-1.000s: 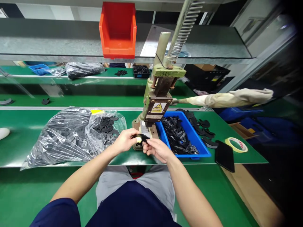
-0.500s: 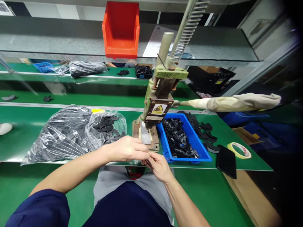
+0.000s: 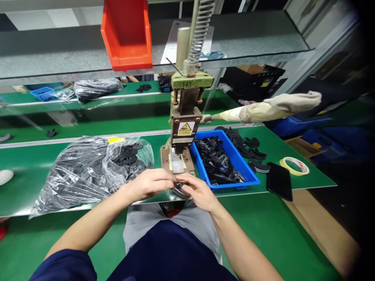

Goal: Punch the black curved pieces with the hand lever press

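Between my hands, at the table's front edge, is a curved dark plastic piece (image 3: 181, 191). My right hand (image 3: 199, 192) is closed on it, thumb and fingers around its right part. My left hand (image 3: 150, 183) meets it from the left with its fingers pressed together; its fingertips are partly hidden. Just beyond my hands stands a green hand press (image 3: 186, 105), with a pale fixture block (image 3: 177, 164) on its base. The press's wrapped lever (image 3: 263, 110) sticks out to the right.
A clear bag of curved black pieces (image 3: 79, 175) lies left of the press. To the right are a blue bin (image 3: 252, 182) of small black parts, loose curved pieces (image 3: 259, 167), a black phone-like slab (image 3: 279, 181) and a tape roll (image 3: 294, 166). An orange bin (image 3: 131, 64) sits on the shelf above.
The view has shifted. My hands have come up nearer the press base, and the curved piece, mostly hidden before, now shows between them.
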A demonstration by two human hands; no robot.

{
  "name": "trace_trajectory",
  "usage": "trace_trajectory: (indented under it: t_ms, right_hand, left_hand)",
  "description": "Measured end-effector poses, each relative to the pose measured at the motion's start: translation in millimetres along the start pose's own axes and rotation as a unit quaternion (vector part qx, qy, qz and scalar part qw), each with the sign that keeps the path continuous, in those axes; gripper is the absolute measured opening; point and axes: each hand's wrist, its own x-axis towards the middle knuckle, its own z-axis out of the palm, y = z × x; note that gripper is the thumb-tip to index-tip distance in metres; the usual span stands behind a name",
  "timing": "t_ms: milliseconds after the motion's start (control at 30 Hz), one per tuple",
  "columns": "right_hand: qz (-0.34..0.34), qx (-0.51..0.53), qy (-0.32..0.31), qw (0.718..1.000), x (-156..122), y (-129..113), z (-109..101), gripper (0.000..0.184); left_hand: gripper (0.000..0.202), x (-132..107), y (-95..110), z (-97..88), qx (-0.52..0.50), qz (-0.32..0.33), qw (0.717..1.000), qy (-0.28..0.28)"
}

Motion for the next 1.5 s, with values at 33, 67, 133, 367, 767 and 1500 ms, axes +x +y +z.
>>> trace_trajectory:
  t_ms: [33, 67, 133, 367, 767, 1500]
  right_hand:
    - [-0.016, -0.014, -0.001, 1.0, 1.3, -3.7, -4.1, 0.03]
    - [-0.031, -0.027, -0.01, 0.999, 2.6, -7.1, -7.6, 0.029]
    - [-0.055, -0.051, -0.039, 0.996, 5.2, -12.8, -12.0, 0.025]
    - [-0.097, -0.104, -0.081, 0.986, 6.9, -21.6, -6.5, 0.019]
    - [0.004, -0.106, -0.05, 0.993, 1.7, -7.1, -1.0, 0.023]
    - [-0.024, -0.313, 0.139, 0.939, -23.6, 97.5, 22.7, 0.02]
  left_hand:
    - [0.027, -0.3, 2.4, -0.8, 0.01, -0.005, 1.0, -0.018]
    - [0.027, -0.2, 4.8, -1.7, 0.016, -0.008, 0.999, -0.033]
    - [0.025, 1.1, 8.7, -3.3, 0.027, -0.01, 0.999, -0.046]
    - [0.022, 5.2, 19.6, -8.3, 0.054, 0.012, 0.997, -0.058]
    - [0.026, -8.3, 7.3, 7.1, 0.047, -0.017, 0.997, -0.056]
    - [0.017, -139.6, -270.0, -173.3, -0.079, -0.623, 0.437, 0.643]
